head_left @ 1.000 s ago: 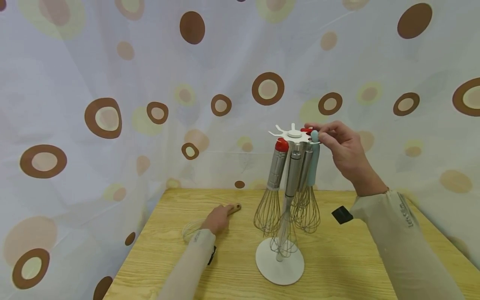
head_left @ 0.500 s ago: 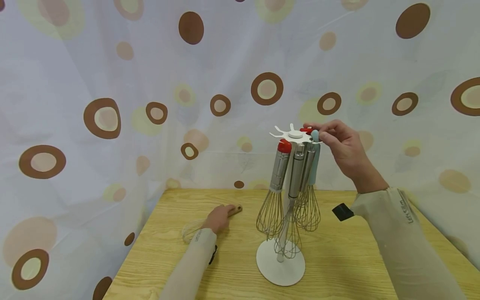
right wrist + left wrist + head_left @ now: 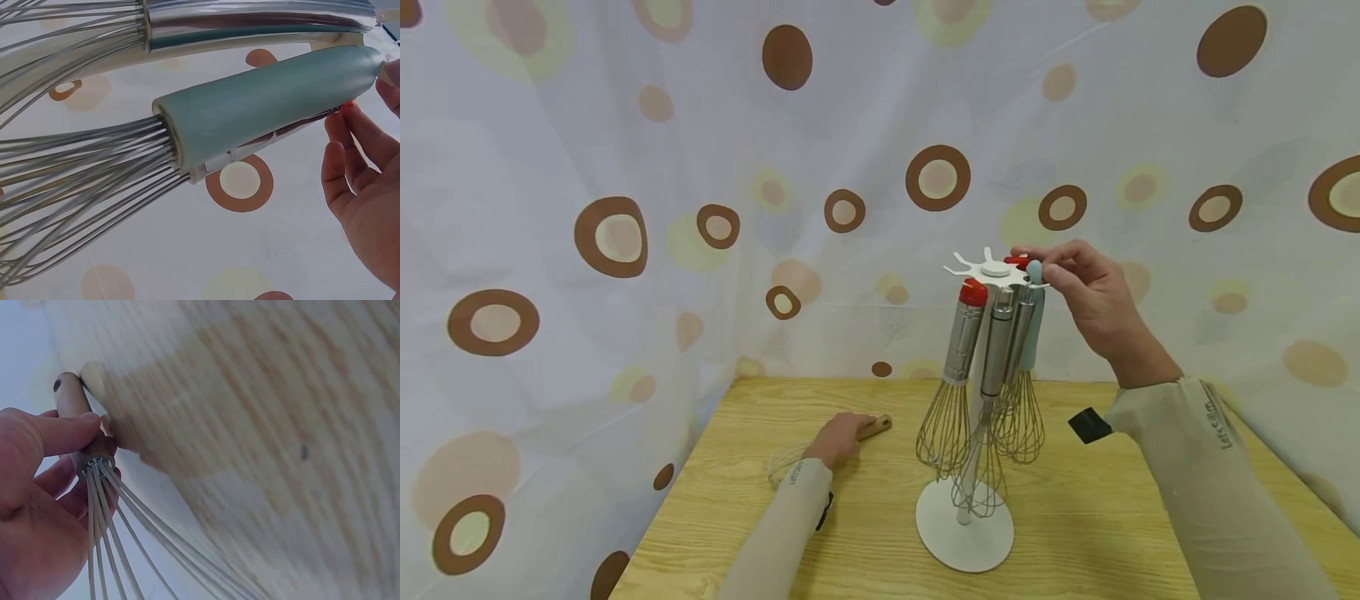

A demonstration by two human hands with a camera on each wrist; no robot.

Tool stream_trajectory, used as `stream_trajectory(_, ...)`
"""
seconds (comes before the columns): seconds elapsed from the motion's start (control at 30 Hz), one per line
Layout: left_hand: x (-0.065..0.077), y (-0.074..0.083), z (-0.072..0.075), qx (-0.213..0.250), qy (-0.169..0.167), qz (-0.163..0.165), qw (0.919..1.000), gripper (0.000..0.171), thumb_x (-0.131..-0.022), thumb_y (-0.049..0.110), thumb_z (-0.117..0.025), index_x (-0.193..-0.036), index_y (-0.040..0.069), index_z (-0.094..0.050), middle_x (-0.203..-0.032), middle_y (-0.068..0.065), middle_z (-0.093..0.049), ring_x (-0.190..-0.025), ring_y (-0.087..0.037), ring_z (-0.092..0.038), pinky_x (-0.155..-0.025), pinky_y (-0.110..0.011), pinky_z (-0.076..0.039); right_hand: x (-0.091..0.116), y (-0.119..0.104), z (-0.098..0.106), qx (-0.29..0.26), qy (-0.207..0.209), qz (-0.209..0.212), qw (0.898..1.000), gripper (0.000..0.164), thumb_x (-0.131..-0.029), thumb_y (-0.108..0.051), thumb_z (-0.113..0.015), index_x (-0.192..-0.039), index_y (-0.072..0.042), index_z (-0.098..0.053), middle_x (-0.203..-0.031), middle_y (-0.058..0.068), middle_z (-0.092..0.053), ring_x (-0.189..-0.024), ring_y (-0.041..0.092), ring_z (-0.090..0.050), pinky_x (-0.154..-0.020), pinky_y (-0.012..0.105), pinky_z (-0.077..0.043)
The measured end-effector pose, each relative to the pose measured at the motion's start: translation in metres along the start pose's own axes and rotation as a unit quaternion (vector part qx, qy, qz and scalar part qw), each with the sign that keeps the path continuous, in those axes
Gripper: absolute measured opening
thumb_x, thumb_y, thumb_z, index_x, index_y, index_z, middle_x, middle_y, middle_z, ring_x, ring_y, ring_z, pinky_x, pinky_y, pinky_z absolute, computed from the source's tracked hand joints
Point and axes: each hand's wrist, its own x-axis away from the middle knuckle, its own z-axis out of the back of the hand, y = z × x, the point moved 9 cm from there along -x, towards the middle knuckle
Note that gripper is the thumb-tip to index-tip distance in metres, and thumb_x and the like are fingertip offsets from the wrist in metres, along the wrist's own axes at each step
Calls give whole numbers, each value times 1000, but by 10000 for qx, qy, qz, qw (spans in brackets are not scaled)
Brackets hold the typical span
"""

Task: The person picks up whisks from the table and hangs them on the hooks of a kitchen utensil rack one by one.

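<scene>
In the head view, my left hand [image 3: 838, 437] is low over the table at the left. It grips a whisk by its wooden handle [image 3: 74, 400], thumb across it, with the pale wires [image 3: 112, 531] fanning out below. My right hand [image 3: 1093, 296] is at the top of a white whisk stand [image 3: 996, 269], fingers bent. Its thumb is right at the end of a light-blue-handled whisk [image 3: 269, 103], and its index finger touches the red cap [image 3: 1018, 262] of a whisk behind that. The red-capped whisk's handle is mostly hidden by the blue one.
More metal whisks hang from the stand, one with a red top [image 3: 973, 292] and a steel-handled one [image 3: 996, 346] beside it. The stand's round white base [image 3: 943, 537] rests on the wooden table [image 3: 1075, 517]. A dotted curtain [image 3: 850, 100] hangs behind the table and at its sides.
The hanging whisks have swung slightly to the right with the stand's top. My left hand and the wooden-handled whisk have shifted a little right. The right hand stays at the stand's top.
</scene>
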Motion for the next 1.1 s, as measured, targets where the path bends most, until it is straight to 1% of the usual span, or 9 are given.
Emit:
stream_trajectory(0.1,3,1,-1,170,-118,25,9998,44,-93,-7,-52,-132,12,-56,-129,-8,-57,-119,-31,-51,-98,-44,-40,0,0,0,12,-51,-1,10000,10,-97,2,-46,-94,1,-56,-122,8,-62,-119,20,-52,-99,27,-36)
stream_trajectory(0.23,6,8,1,324,-127,-220,9992,38,-94,-1,-54,-129,12,-58,-126,-8,-59,-114,-29,-55,-95,-43,-43,0,1,0,31,-48,-5,10000,11,-97,2,-46,-94,-1,-57,-122,8,-62,-119,19,-52,-98,26,-36)
stream_trajectory(0.3,6,14,5,376,-60,-410,9984,36,-95,1,-55,-129,11,-57,-124,-8,-60,-111,-28,-57,-93,-42,-45,0,1,0,7,-42,3,10000,11,-97,2,-46,-93,-1,-56,-122,8,-62,-120,19,-52,-98,26,-36)
stream_trajectory(0.47,6,30,24,567,246,-701,9956,42,-92,-4,-55,-132,10,-53,-122,-11,-60,-106,-28,-59,-86,-42,-48,0,1,0,-25,-54,-7,10000,11,-97,2,-46,-94,-1,-56,-123,8,-62,-121,19,-51,-99,25,-36)
stream_trajectory(0.67,5,45,54,1004,729,-786,9892,50,-90,-5,-57,-137,11,-49,-121,-16,-59,-105,-30,-59,-85,-43,-48,2,4,1,52,-40,-173,9998,9,-98,-1,-46,-98,-2,-56,-124,7,-61,-123,19,-49,-101,27,-34)
stream_trajectory(0.77,6,53,70,1321,995,-880,9823,51,-91,-5,-57,-139,10,-47,-123,-16,-58,-106,-30,-58,-85,-43,-48,2,5,1,8,-41,-176,9998,9,-98,-2,-46,-97,-2,-55,-124,7,-61,-123,19,-49,-101,27,-34)
stream_trajectory(0.9,11,67,93,1853,1287,-1013,9689,50,-92,-3,-56,-139,11,-46,-125,-14,-56,-111,-28,-56,-88,-42,-48,1,4,0,-72,-83,-76,9999,10,-98,0,-45,-95,-2,-55,-123,7,-61,-122,19,-50,-100,26,-35)
stream_trajectory(1.0,16,80,108,2244,1385,-1128,9580,50,-93,-3,-55,-140,13,-44,-127,-14,-55,-111,-28,-56,-89,-41,-48,1,3,-1,-89,-53,4,9999,11,-98,1,-45,-94,-1,-55,-123,7,-62,-120,19,-51,-99,26,-36)
stream_trajectory(1.1,22,92,123,2517,1436,-1267,9487,51,-94,0,-54,-141,15,-42,-129,-14,-54,-110,-29,-57,-88,-41,-48,0,2,-1,-141,-38,65,9999,11,-97,2,-46,-93,-1,-56,-123,8,-62,-120,20,-52,-99,26,-36)
